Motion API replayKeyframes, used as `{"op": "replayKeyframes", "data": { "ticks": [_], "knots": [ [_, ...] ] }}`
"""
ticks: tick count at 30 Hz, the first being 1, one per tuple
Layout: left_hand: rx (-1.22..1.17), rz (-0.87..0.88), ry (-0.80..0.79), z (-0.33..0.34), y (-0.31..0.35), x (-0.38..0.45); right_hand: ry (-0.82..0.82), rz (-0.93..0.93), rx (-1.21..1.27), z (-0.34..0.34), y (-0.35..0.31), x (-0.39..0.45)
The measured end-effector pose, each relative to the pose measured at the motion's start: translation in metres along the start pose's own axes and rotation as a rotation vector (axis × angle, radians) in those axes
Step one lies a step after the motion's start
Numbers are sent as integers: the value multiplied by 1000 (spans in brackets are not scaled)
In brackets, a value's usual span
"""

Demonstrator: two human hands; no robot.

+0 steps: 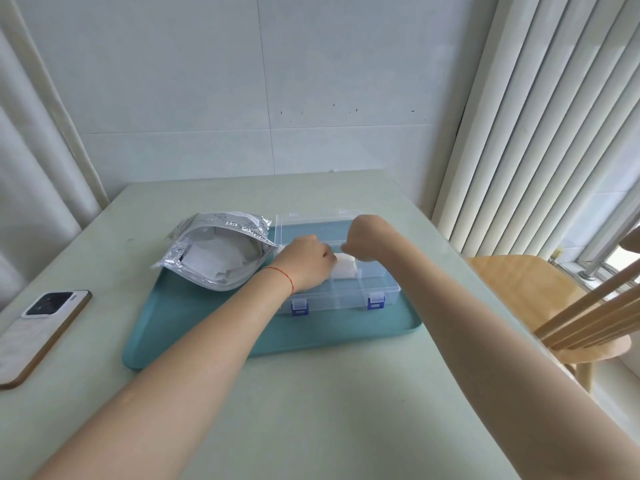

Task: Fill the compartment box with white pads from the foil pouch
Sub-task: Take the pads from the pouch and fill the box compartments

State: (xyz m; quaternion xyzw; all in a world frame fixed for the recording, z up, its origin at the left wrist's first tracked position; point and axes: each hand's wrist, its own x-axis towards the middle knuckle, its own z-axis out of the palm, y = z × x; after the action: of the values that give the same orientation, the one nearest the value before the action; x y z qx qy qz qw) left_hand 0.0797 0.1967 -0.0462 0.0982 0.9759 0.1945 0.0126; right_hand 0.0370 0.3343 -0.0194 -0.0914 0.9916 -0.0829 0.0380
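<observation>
- Compartment box [381,292]: clear, lid raised, blue latches, on teal tray [332,337].
- White pads [346,266]: left hand [306,263] and right hand [367,239] fingers curled on them.
- Foil pouch [218,251]: open, beside box.

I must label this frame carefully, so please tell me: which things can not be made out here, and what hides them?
Head view only:
- Left side of the compartment box: covered by the left hand.
- Number of white pads in the box: both hands overlap them.
- Right hand fingers: curled away from the camera, so its grip is unclear.
- Foil pouch contents: partly shadowed, uncountable.
- Phone: its near end is cut by the left edge.
</observation>
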Motion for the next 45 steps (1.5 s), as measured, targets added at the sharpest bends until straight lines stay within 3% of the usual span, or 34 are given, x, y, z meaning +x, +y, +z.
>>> {"op": "replayKeyframes", "data": {
  "ticks": [5, 8, 11, 14, 18, 25, 32, 40, 45],
  "knots": [
    [-133, 2, 551, -13, -30, -39, 297, -153, 369, -2, -46, -22],
    [-116, -28, 834, -26, -56, -68, 303, -215, 429, 5, -81, -35],
    [-23, -123, 1015, -33, -93, -94, 188, -263, 444, 20, -119, -46],
    [-81, -257, 966, -29, -122, -110, 109, -313, 380, 38, -148, -52],
    [-205, -246, 834, -25, -138, -122, 218, -331, 314, 58, -171, -51],
    [-289, -229, 833, -30, -141, -124, 344, -199, 114, 69, -195, -44],
    [-318, -243, 791, -34, -139, -122, 486, -333, -84, 70, -195, -46],
    [-337, -265, 769, -36, -137, -122, 453, -355, -141, 70, -198, -39],
    [-345, -259, 771, -36, -137, -122, 345, -343, -43, 74, -203, -32]
  ]
}}
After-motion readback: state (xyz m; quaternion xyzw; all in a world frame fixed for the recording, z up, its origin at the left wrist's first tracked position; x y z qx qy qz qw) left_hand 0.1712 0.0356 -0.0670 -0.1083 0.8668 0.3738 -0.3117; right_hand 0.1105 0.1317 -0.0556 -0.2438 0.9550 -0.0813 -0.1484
